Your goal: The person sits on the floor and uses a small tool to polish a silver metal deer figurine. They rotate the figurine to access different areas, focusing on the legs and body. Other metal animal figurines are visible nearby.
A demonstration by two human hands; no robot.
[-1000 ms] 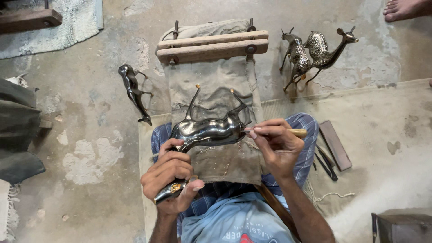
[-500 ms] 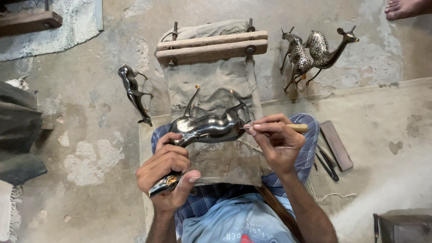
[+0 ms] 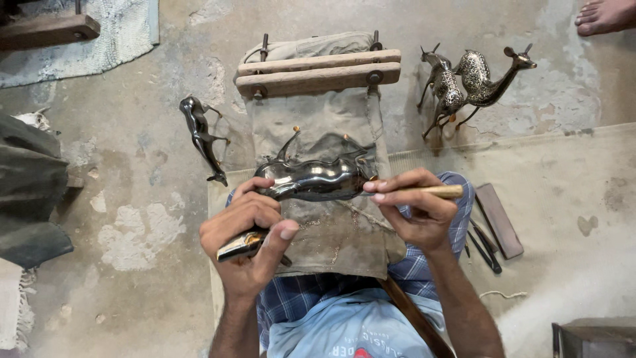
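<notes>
A shiny dark metal deer figurine (image 3: 318, 179) lies on its side over a dusty canvas cloth (image 3: 331, 132) in my lap, legs pointing up. My left hand (image 3: 248, 242) grips the figurine by its neck and head end. My right hand (image 3: 414, 209) pinches a thin tool with a pale wooden handle (image 3: 437, 191), its tip against the deer's rear end. The cloth hangs from a wooden clamp (image 3: 318, 69) made of two bars.
A plain dark deer figurine (image 3: 202, 136) lies on the floor at the left. Two engraved deer figurines (image 3: 467, 83) stand at the upper right. A flat stone (image 3: 500, 219) and dark tools (image 3: 483, 245) lie by my right knee. Another person's bare foot (image 3: 606, 14) shows top right.
Both hands and the figurine have shifted slightly; the left hand's grip on the head end has moved a little, and the tool stays against the deer's rear.
</notes>
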